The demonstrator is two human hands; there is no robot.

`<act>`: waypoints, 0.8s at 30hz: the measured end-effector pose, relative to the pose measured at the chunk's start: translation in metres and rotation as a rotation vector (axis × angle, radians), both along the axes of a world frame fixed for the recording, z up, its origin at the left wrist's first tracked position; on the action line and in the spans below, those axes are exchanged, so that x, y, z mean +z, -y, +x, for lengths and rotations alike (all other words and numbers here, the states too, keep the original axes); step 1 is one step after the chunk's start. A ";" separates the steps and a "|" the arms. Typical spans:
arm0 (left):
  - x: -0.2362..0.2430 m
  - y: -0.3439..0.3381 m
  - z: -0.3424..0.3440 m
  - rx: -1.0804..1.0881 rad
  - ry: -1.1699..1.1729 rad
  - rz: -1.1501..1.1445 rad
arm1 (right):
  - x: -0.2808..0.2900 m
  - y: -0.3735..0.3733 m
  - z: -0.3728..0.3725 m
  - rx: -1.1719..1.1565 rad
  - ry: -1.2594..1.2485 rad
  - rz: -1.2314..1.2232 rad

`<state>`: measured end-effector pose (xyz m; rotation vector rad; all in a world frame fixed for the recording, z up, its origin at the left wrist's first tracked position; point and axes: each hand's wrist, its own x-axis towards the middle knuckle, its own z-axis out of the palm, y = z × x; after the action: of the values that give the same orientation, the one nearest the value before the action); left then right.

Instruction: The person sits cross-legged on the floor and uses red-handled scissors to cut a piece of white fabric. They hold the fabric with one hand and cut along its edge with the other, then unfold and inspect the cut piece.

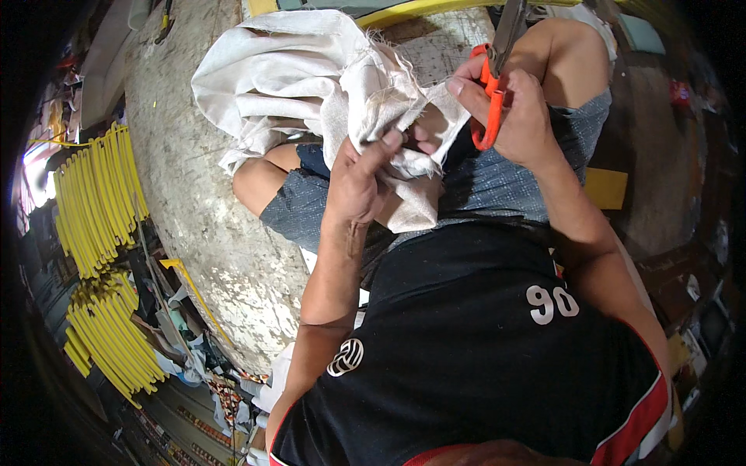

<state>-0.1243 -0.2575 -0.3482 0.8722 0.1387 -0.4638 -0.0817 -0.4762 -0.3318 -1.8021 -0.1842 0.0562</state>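
A bunched piece of off-white cloth (287, 85) with frayed edges spreads over my lap and the worn board in front of me. My left hand (365, 171) pinches a fold of it near the middle, thumb on top. In my right hand (521, 116) is a pair of scissors (492, 85) with orange handles, its dark blades pointing up and away from the cloth. My fingers are wrapped around the handles. The cloth's right corner reaches close to the scissors. Part of the left fingers is hidden behind the fabric.
I sit cross-legged on a paint-worn, whitish board (202, 225). Rows of yellow tubes (101, 194) stand at the left. A dark tool with a yellow part (165, 23) lies at the far left. A yellow flat piece (606, 189) is at the right, beside my arm.
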 end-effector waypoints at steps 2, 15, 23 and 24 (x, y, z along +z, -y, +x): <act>0.005 -0.007 -0.004 -0.107 0.057 -0.020 | -0.001 0.000 -0.001 0.051 0.019 0.110; -0.007 -0.013 -0.007 0.145 -0.247 -0.122 | -0.003 -0.008 -0.026 0.127 -0.213 0.012; -0.005 -0.006 -0.012 -0.040 -0.202 0.151 | -0.013 -0.017 -0.034 0.090 -0.190 0.019; -0.005 -0.006 -0.013 -0.044 -0.216 0.105 | -0.014 -0.015 -0.033 0.087 -0.135 -0.020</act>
<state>-0.1373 -0.2513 -0.3537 0.9277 0.3450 -0.5955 -0.1150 -0.4609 -0.3462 -1.8030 -0.1656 0.2416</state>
